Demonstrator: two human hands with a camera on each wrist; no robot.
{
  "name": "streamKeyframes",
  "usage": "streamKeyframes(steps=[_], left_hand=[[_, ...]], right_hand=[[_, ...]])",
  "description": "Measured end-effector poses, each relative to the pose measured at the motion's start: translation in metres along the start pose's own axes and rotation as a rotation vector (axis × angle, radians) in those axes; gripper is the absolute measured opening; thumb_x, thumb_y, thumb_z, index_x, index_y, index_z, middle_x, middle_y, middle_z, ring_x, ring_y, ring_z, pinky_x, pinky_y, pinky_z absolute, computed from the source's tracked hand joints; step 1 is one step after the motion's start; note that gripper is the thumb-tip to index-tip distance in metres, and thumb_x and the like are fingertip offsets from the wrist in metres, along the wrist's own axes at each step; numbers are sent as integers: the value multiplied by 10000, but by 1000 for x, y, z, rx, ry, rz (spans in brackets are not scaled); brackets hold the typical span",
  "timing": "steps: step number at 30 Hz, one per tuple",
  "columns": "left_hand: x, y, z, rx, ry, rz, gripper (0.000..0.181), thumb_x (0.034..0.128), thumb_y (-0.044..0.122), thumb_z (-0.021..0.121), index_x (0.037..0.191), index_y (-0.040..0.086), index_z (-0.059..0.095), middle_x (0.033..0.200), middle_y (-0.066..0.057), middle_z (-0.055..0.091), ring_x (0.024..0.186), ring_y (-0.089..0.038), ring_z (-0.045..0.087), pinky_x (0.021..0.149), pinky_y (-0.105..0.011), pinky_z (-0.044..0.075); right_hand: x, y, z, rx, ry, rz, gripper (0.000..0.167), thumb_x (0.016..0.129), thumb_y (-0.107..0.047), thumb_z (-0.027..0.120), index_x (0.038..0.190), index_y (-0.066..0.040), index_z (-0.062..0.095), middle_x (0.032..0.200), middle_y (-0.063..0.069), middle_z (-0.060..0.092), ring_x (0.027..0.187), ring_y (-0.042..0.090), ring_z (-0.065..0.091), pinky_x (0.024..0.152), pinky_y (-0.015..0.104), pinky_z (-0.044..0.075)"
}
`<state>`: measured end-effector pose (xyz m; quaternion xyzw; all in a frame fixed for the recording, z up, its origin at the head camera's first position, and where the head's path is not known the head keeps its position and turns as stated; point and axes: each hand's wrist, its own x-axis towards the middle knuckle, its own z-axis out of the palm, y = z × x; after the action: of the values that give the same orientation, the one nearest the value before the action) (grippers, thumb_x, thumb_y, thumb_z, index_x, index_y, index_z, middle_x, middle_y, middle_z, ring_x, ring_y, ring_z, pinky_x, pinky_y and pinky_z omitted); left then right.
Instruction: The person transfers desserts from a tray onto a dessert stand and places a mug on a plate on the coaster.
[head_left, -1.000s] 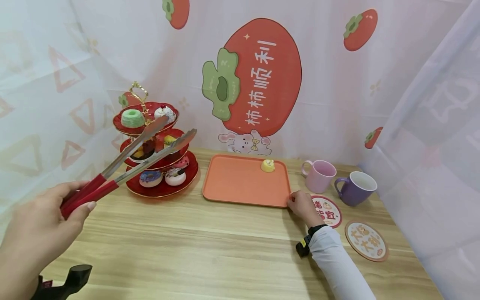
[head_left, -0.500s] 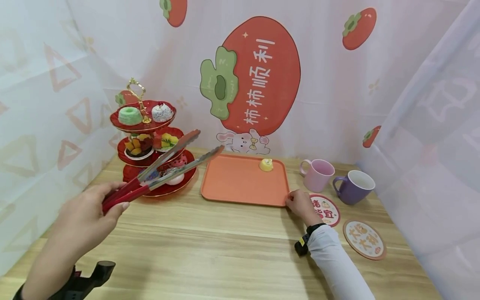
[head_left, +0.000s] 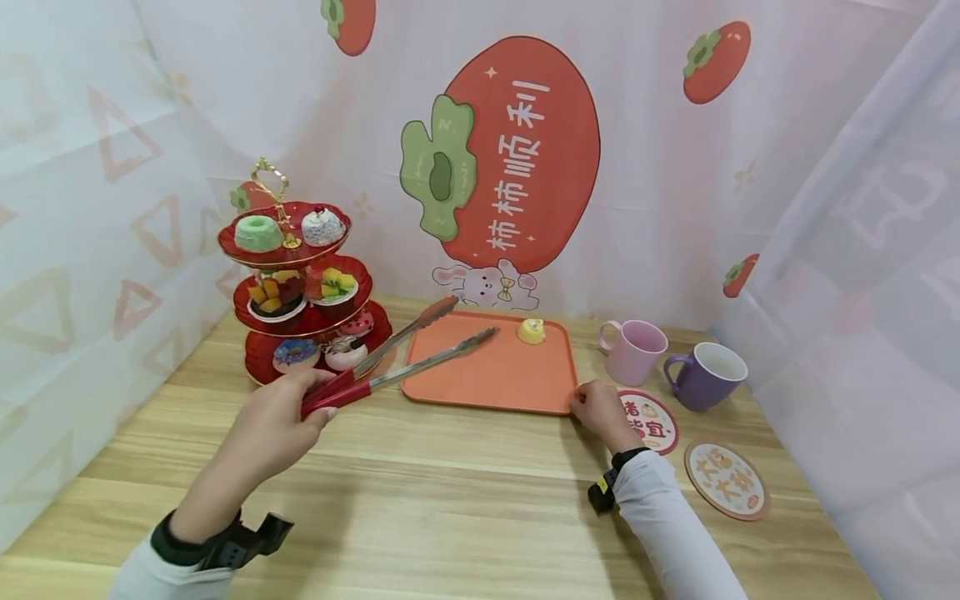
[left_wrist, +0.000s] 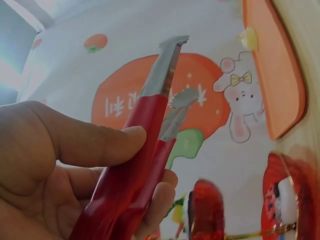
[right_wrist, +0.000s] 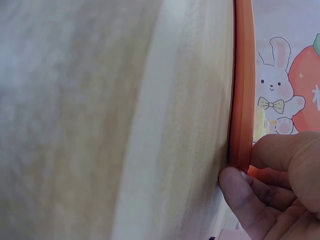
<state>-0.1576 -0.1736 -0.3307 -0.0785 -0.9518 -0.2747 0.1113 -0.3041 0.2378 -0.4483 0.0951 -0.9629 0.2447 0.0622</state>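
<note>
In the head view my left hand (head_left: 270, 429) grips red-handled metal tongs (head_left: 420, 365). Their tips stand apart above the left part of an orange tray (head_left: 487, 379), with nothing between them. My thumb lies along one red handle (left_wrist: 132, 155) in the left wrist view, fingers curled behind the other. At the tray's near right corner, my right hand (head_left: 600, 408) holds the rim; thumb and fingers pinch the orange edge (right_wrist: 242, 110) in the right wrist view. A small yellow pastry (head_left: 532, 332) sits near the tray's back right corner.
A red three-tier stand (head_left: 288, 255) carrying several cakes, including a green ring cake (head_left: 258, 234), is at left. Right of the tray stand a pink mug (head_left: 637, 354) and a purple mug (head_left: 705, 382). Two round coasters (head_left: 726, 481) lie nearer. Printed cloth (head_left: 660, 208) hangs behind.
My left hand has carried the tongs rightward and down, from in front of the stand to over the tray's left part. The right hand stays at the tray corner.
</note>
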Motion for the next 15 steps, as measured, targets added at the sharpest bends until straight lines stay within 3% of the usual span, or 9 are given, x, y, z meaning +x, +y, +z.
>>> streamKeyframes(steps=[5,15], left_hand=[[10,3,13,-25,-27,-21,351,797,64,706,1113,-36,591,931,-112,619,731,-232,513,625,-388,411],[25,4,36,-73,-78,-55,346,812,63,699,1129,-13,584,892,-104,610,697,-224,510,584,-352,407]], right_hand=[[2,0,-1,1,-1,-1,339,817,-49,626,526,-116,467,496,-40,410,476,127,424,493,272,333],[1,4,1,12,1,-14,325,819,-49,628,529,-110,497,490,-44,434,466,118,438,486,269,352]])
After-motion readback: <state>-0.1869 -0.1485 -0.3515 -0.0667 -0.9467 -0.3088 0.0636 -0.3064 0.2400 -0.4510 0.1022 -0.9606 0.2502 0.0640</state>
